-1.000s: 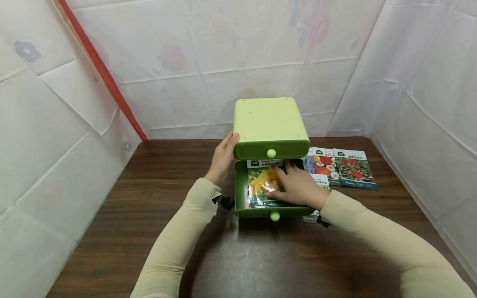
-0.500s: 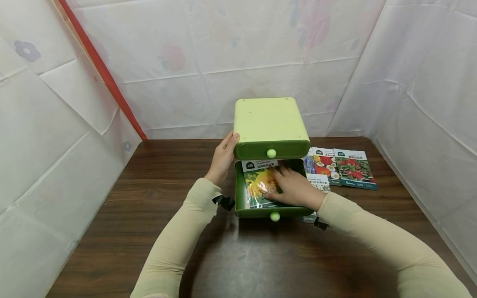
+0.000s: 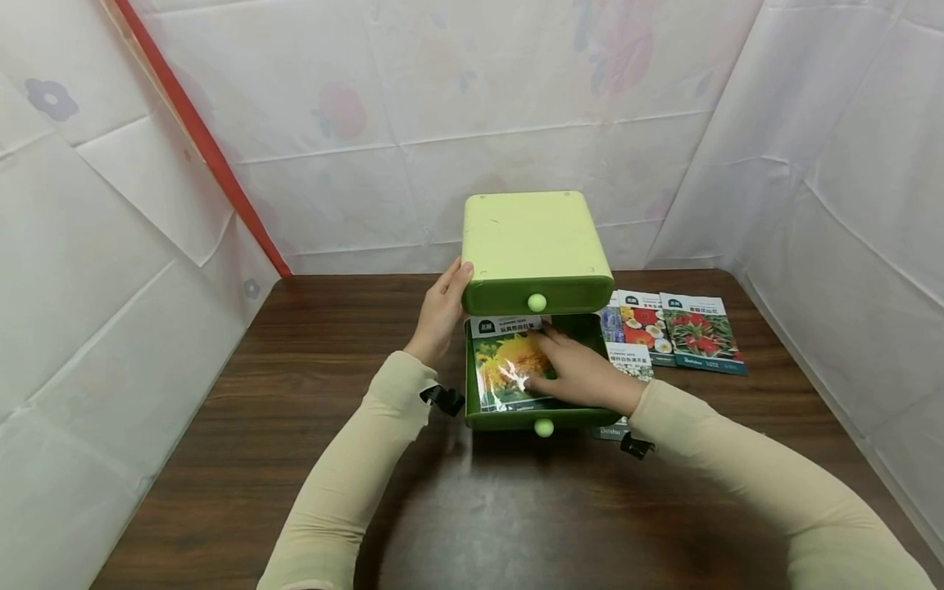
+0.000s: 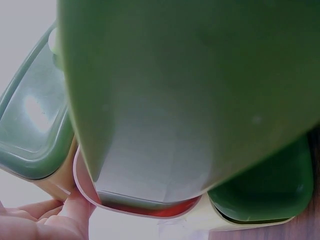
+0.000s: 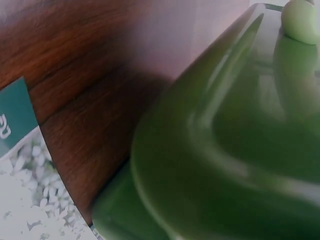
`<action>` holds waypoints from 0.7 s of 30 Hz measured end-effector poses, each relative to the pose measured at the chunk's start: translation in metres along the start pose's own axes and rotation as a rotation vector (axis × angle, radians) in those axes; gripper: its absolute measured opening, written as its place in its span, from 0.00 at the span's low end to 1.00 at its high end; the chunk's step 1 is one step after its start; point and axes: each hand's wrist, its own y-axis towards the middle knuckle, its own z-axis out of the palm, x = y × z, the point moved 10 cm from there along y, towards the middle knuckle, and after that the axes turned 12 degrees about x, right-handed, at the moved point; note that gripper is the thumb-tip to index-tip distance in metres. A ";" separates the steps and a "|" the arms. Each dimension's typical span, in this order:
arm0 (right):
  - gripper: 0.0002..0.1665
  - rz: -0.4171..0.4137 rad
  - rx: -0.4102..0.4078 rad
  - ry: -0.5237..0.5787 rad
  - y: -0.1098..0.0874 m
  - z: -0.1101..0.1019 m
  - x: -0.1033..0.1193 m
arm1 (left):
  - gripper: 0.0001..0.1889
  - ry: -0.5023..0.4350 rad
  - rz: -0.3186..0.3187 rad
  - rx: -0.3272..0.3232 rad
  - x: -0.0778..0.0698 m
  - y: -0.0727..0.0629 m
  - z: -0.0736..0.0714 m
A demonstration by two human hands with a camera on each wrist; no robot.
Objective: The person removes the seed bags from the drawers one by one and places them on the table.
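A drawer cabinet (image 3: 534, 233) with a pale yellow-green top stands on the table. Its top drawer front (image 3: 501, 297) is closed, and beneath it a green drawer (image 3: 509, 422) is pulled out. My left hand (image 3: 437, 315) rests against the cabinet's left side, thumb at the upper front corner; its fingers (image 4: 75, 205) touch the side in the left wrist view. Inside the pulled-out drawer lies a flower seed packet (image 3: 501, 365) with a yellow sunflower picture. My right hand (image 3: 586, 373) reaches in over the packet's right side, fingers spread and touching it; some fingertips are hidden.
Several other seed packets lie right of the cabinet, among them a red-flower packet (image 3: 702, 334), a mixed-flower packet (image 3: 647, 328) and a white-flower packet (image 5: 45, 200). Another green drawer front (image 4: 265, 185) sits below the pulled-out one. White curtains (image 3: 413, 147) enclose the wooden table (image 3: 310, 352).
The sunflower packet has slid left inside the drawer, with my right hand moving slightly left over it. My left hand and the cabinet have stayed put.
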 end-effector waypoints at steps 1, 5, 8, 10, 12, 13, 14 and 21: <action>0.47 0.001 0.002 0.025 0.000 0.000 0.000 | 0.37 -0.001 0.000 0.001 0.000 0.000 0.000; 0.45 0.008 -0.001 0.129 -0.002 -0.002 -0.002 | 0.36 -0.007 -0.001 0.001 0.001 0.000 0.000; 0.43 0.008 -0.017 0.184 -0.004 -0.004 -0.002 | 0.36 -0.004 -0.004 -0.003 0.001 0.001 -0.001; 0.42 0.013 -0.027 0.224 -0.005 -0.006 -0.002 | 0.37 -0.001 -0.006 -0.005 0.001 0.001 -0.002; 0.41 0.021 -0.033 0.275 -0.006 -0.007 -0.004 | 0.37 -0.001 -0.006 -0.006 0.002 0.001 -0.002; 0.40 0.023 -0.039 0.309 -0.006 -0.008 -0.005 | 0.37 -0.001 -0.005 -0.006 0.002 0.001 -0.001; 0.39 0.027 -0.046 0.346 -0.006 -0.009 -0.008 | 0.36 -0.001 -0.005 -0.006 0.002 0.000 -0.002; 0.36 0.058 -0.096 0.676 -0.008 -0.011 -0.022 | 0.37 0.012 -0.007 0.007 0.001 -0.001 -0.001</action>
